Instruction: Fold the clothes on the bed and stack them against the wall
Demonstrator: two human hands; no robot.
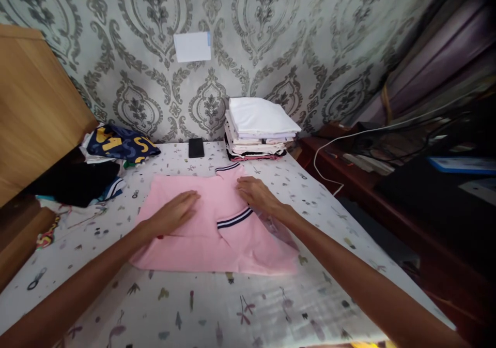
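A pink shirt (201, 255) with navy-and-white striped sleeve cuffs lies partly folded on the patterned white sheet (194, 306). On its left part rests my left hand (177, 212), palm down, with the fingers stretched and slightly apart. My right hand (256, 193) is at the shirt's upper right, between the two striped cuffs. Its fingers are bent and close together at the fabric edge; whether cloth is pinched between them is hidden.
Behind the shirt are a stack of folded clothes (259, 120) and a black phone (196, 148). Crumpled clothes (120, 144) lie at the left by a wooden panel (34, 100). A white cable (337, 141) runs over dark red furniture (349, 182) at the right.
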